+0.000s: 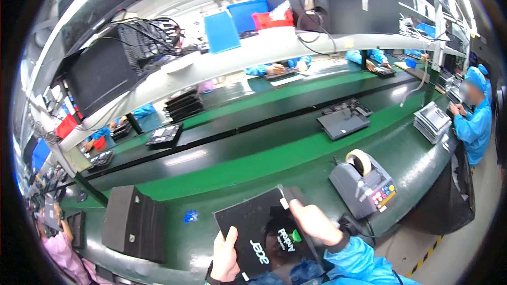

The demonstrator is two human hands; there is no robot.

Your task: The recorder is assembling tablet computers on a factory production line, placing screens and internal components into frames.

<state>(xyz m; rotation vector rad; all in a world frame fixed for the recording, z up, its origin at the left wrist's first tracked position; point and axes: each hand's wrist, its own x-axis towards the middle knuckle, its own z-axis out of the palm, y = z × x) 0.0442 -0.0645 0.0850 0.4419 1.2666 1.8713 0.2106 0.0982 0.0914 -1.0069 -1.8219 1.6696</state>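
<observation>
A black tablet, its screen lit with white lettering and a small green figure, is tilted in front of me over the green bench. My left hand grips its left edge, thumb on the front. My right hand is closed at the upper right edge, beside a small white tab; its fingers behind the edge are hidden. Blue sleeves and dark wristbands show at my wrists. A grey tape dispenser with a roll of clear tape and coloured buttons stands right of the tablet.
A stack of dark panels stands left, near small blue pieces. Beyond runs a conveyor with opened devices. A stack of silver panels lies right, near a co-worker in blue. A loaded shelf spans overhead.
</observation>
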